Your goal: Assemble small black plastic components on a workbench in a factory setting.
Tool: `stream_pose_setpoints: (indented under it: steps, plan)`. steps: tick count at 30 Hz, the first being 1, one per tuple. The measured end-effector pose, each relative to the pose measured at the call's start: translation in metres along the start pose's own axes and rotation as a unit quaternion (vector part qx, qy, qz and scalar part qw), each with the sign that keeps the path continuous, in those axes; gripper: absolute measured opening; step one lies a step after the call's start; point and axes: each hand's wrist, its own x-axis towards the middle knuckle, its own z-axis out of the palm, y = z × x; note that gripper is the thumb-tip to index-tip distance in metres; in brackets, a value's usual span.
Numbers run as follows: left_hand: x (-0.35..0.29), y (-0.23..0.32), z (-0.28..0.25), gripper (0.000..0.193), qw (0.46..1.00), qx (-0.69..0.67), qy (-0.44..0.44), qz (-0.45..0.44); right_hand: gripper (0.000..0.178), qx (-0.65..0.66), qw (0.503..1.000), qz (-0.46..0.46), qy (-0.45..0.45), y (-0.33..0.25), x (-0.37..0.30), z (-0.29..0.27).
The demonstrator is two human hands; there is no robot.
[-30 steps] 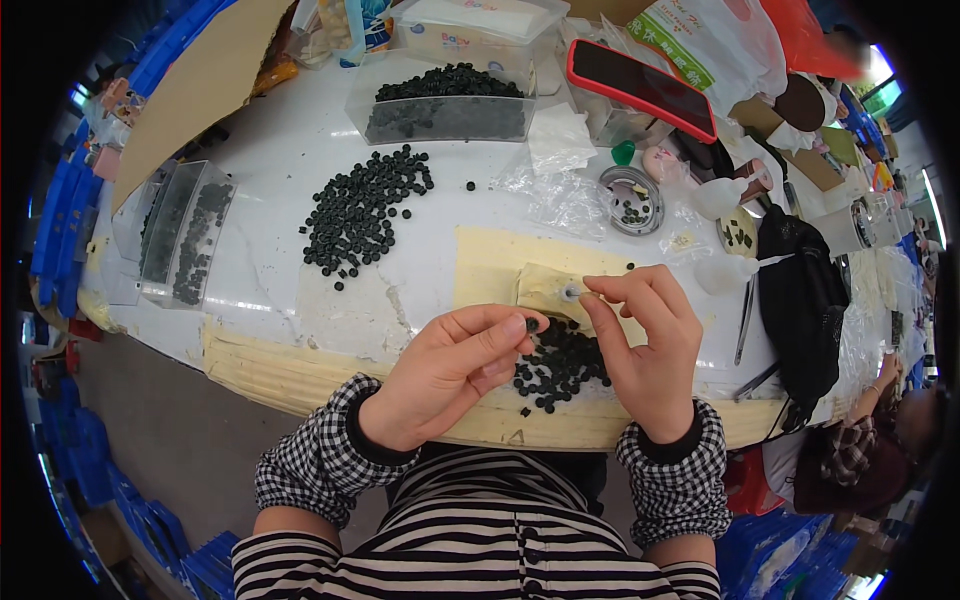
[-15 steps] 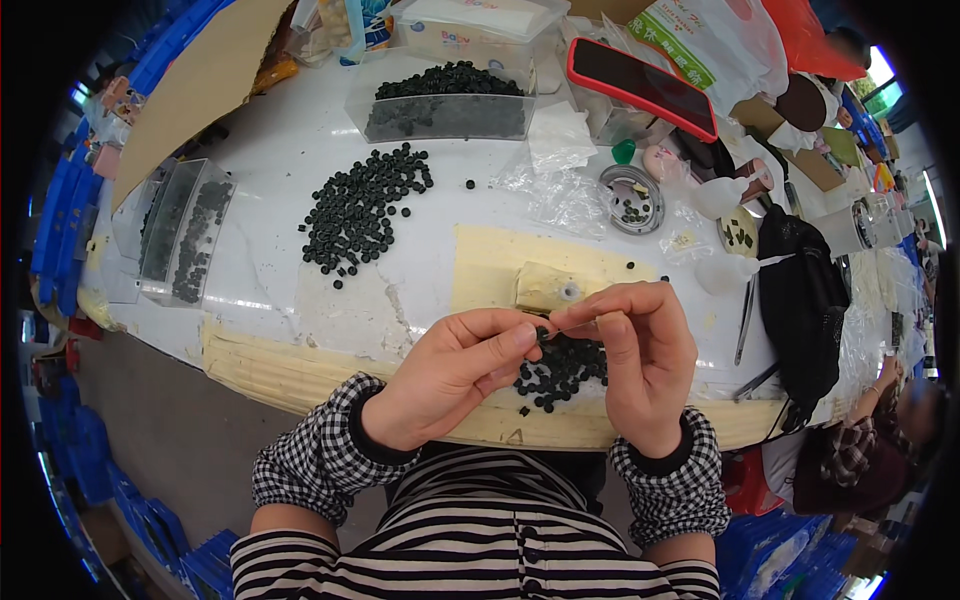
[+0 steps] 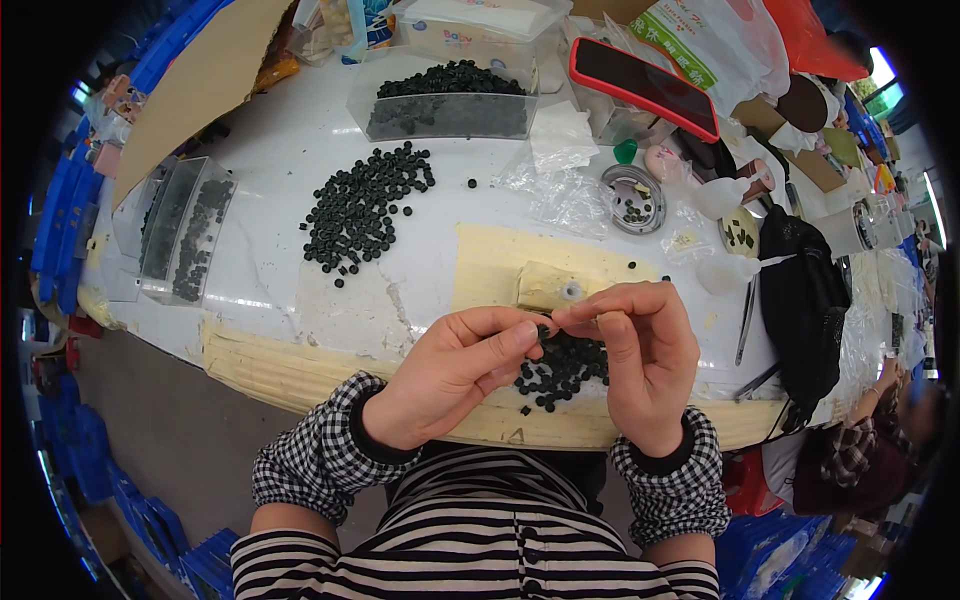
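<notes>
Between the thumb and forefinger of my left hand [image 3: 450, 375] is a small dark round piece [image 3: 543, 332]. My right hand [image 3: 652, 365] faces it, thumb and forefinger pinched at the piece's right side. Whatever those right fingertips hold is too small to make out. Below my fingertips lies a heap of similar dark pieces [image 3: 560, 375], partly hidden by both hands. Just beyond my hands stands a yellowish block [image 3: 537, 284] with a pale round knob on it. A larger heap of dark pieces [image 3: 362, 215] spreads over the white table farther left.
A clear bin of dark pieces [image 3: 450, 118] stands at the back, another clear bin [image 3: 190, 235] at the left. A red-cased phone [image 3: 643, 88] leans at the back right. Tweezers [image 3: 746, 320] and a black cloth bag [image 3: 800, 310] lie right. Another person's plaid sleeve [image 3: 850, 455] shows far right.
Hardly anything differs. Both hands keep the same pinch, with only a very slight shift of the fingertips and the dark piece.
</notes>
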Motion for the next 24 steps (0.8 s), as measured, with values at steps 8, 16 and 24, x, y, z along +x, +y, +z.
stream_pose_setpoints:
  steps: [8,16,24]
  plan:
    - [-0.004,0.000,0.006,0.017,0.884,0.378,0.068,0.268,0.009,-0.363,0.914,-0.170,0.059,0.003,0.013,-0.012]
    - [-0.012,0.002,0.014,0.018,0.787,0.473,0.088,0.386,0.023,-0.443,0.880,-0.170,0.009,0.006,0.015,-0.009]
    - [-0.012,0.001,0.011,0.022,0.783,0.461,0.088,0.409,0.030,-0.363,0.904,-0.225,-0.001,-0.012,-0.002,-0.005]
